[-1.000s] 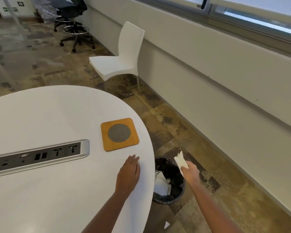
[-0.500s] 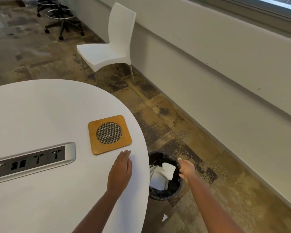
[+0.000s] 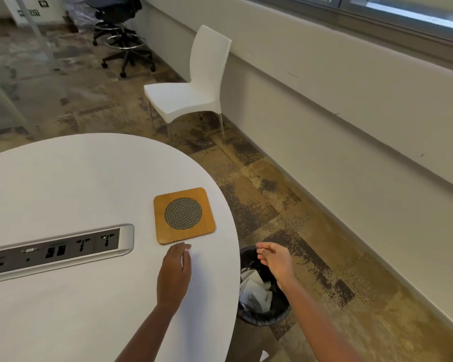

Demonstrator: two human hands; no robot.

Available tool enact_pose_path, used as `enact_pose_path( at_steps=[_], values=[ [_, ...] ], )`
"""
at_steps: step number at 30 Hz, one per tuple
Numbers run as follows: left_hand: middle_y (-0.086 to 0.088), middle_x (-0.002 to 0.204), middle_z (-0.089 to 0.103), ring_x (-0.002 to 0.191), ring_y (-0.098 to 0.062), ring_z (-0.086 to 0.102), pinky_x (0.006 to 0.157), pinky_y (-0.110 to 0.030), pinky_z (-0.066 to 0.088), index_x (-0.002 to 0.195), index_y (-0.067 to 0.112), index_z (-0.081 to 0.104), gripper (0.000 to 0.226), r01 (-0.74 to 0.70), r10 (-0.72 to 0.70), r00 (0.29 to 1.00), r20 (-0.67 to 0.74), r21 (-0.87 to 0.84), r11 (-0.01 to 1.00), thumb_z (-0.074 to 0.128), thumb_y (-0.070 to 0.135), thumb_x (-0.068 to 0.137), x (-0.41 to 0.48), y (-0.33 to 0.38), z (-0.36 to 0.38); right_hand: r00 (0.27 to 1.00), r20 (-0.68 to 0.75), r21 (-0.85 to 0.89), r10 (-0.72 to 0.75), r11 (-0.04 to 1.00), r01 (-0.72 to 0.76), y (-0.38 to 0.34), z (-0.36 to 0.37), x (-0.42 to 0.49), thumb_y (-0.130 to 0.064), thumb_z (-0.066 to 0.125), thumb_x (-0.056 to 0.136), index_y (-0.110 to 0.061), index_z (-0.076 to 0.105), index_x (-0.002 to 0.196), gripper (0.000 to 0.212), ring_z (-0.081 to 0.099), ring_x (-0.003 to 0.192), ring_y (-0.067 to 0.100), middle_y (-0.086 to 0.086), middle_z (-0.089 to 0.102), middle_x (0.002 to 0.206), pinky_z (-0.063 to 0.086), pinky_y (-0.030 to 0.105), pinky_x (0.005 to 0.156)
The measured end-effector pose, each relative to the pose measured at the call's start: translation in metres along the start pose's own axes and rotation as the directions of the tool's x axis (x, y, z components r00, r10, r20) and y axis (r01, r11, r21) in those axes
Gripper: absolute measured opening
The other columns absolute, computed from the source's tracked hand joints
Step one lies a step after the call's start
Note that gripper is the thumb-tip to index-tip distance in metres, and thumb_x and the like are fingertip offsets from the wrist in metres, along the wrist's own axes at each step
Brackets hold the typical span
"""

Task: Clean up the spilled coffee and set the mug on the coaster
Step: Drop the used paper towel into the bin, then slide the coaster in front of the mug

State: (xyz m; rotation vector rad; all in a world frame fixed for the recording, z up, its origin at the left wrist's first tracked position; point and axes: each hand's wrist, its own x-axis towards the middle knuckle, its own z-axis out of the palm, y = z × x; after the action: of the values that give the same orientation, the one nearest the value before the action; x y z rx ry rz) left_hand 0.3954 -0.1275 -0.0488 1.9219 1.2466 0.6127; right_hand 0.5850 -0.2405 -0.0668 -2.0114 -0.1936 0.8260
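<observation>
A square wooden coaster (image 3: 185,232) with a round metal mesh centre lies near the right edge of the white round table (image 3: 76,178). Nothing stands on it. My left hand (image 3: 174,275) rests flat on the table just below the coaster, fingers together. My right hand (image 3: 275,259) hovers open and empty above a black bin (image 3: 270,317) on the floor beside the table. Crumpled white tissues (image 3: 254,291) lie inside the bin. No mug and no spill are in view.
A grey power socket strip (image 3: 58,249) is set into the table at left. A white chair (image 3: 191,92) stands by the wall beyond the table, a black office stool (image 3: 120,35) farther back. A scrap of paper (image 3: 264,356) lies on the floor.
My right hand held a white tissue over the bin a second ago; it has let go and the tissue now lies in the bin. My left hand stayed on the table.
</observation>
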Motion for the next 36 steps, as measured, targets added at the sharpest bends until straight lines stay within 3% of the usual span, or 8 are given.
enact_pose_path(
  at_steps=[11, 15, 18, 21, 26, 29, 32, 36],
  values=[
    [-0.020, 0.142, 0.040, 0.131, -0.032, 0.037, 0.107, -0.037, 0.031, 0.133, -0.003, 0.037, 0.039, 0.300, -0.300, 0.954, 0.013, -0.074, 0.951, 0.034, 0.002, 0.094, 0.047, 0.000, -0.032, 0.958, 0.176, -0.247, -0.226, 0.932, 0.265, -0.082, 0.062, 0.005, -0.007, 0.042, 0.095, -0.002, 0.053, 0.128, 0.035, 0.051, 0.124, 0.024, 0.012, 0.056, 0.134, 0.039, 0.031, 0.104],
    [0.005, 0.083, 0.049, 0.098, -0.024, 0.041, 0.081, -0.032, 0.030, 0.081, 0.031, 0.043, 0.034, 0.439, -0.421, 0.894, 0.156, -0.114, 0.891, 0.032, 0.001, 0.092, 0.068, -0.004, -0.042, 0.957, 0.238, -0.330, -0.168, 0.912, 0.243, -0.091, 0.085, 0.011, -0.011, 0.037, 0.098, 0.000, 0.032, 0.141, 0.045, 0.033, 0.138, 0.027, 0.016, 0.035, 0.149, 0.027, 0.033, 0.112],
    [-0.012, 0.132, 0.048, 0.126, -0.029, 0.040, 0.103, -0.036, 0.032, 0.132, 0.010, 0.040, 0.041, 0.494, -0.461, 0.858, 0.227, -0.115, 0.862, 0.032, 0.003, 0.092, 0.080, -0.008, -0.046, 0.969, 0.225, -0.358, -0.099, 0.917, 0.177, -0.093, 0.096, 0.019, -0.011, 0.036, 0.098, 0.004, 0.043, 0.132, 0.037, 0.042, 0.131, 0.024, 0.012, 0.046, 0.140, 0.033, 0.031, 0.107],
    [-0.011, 0.110, 0.054, 0.111, -0.026, 0.044, 0.083, -0.030, 0.041, 0.100, 0.016, 0.054, 0.029, 0.509, -0.460, 0.855, 0.241, -0.212, 0.834, 0.031, 0.000, 0.091, 0.089, -0.008, -0.046, 0.982, 0.176, -0.328, -0.071, 0.936, 0.126, -0.094, 0.105, 0.025, -0.004, 0.035, 0.093, -0.004, 0.050, 0.076, 0.023, 0.054, 0.086, 0.019, 0.005, 0.053, 0.082, 0.038, 0.017, 0.067],
    [-0.018, 0.143, 0.040, 0.129, -0.032, 0.039, 0.108, -0.040, 0.032, 0.136, -0.002, 0.033, 0.048, 0.585, -0.524, 0.810, 0.263, -0.301, 0.753, 0.036, 0.000, 0.089, 0.103, -0.010, -0.049, 0.989, 0.138, -0.238, -0.046, 0.968, 0.078, -0.099, 0.114, 0.026, -0.002, 0.034, 0.094, 0.011, 0.041, 0.130, 0.039, 0.041, 0.130, 0.034, 0.021, 0.045, 0.140, 0.033, 0.039, 0.108],
    [-0.019, 0.141, 0.042, 0.128, -0.032, 0.041, 0.111, -0.044, 0.032, 0.138, 0.000, 0.030, 0.049, 0.615, -0.536, 0.788, 0.303, -0.370, 0.696, 0.041, 0.004, 0.090, 0.107, -0.015, -0.052, 0.995, 0.104, -0.140, -0.006, 0.990, 0.020, -0.095, 0.114, 0.034, 0.005, 0.040, 0.089, 0.016, 0.054, 0.111, 0.028, 0.054, 0.111, 0.041, 0.034, 0.057, 0.115, 0.043, 0.047, 0.097],
    [-0.024, 0.112, 0.056, 0.097, -0.028, 0.051, 0.092, -0.034, 0.040, 0.123, -0.003, 0.047, 0.037, 0.603, -0.527, 0.797, 0.294, -0.429, 0.672, 0.047, 0.009, 0.089, 0.105, -0.020, -0.054, 0.993, 0.117, -0.100, -0.007, 0.995, 0.019, -0.093, 0.112, 0.034, 0.008, 0.047, 0.084, 0.006, 0.061, 0.072, 0.019, 0.054, 0.069, 0.033, 0.031, 0.051, 0.072, 0.047, 0.033, 0.068],
    [-0.014, 0.080, 0.038, 0.078, -0.023, 0.037, 0.074, -0.033, 0.032, 0.071, 0.011, 0.042, 0.018, 0.560, -0.495, 0.828, 0.263, -0.410, 0.720, 0.049, 0.008, 0.087, 0.097, -0.025, -0.055, 0.980, 0.198, -0.028, -0.010, 0.999, 0.016, -0.090, 0.105, 0.027, 0.010, 0.052, 0.087, 0.010, 0.055, 0.120, 0.033, 0.057, 0.095, 0.024, 0.025, 0.063, 0.118, 0.047, 0.041, 0.096]
  ],
)
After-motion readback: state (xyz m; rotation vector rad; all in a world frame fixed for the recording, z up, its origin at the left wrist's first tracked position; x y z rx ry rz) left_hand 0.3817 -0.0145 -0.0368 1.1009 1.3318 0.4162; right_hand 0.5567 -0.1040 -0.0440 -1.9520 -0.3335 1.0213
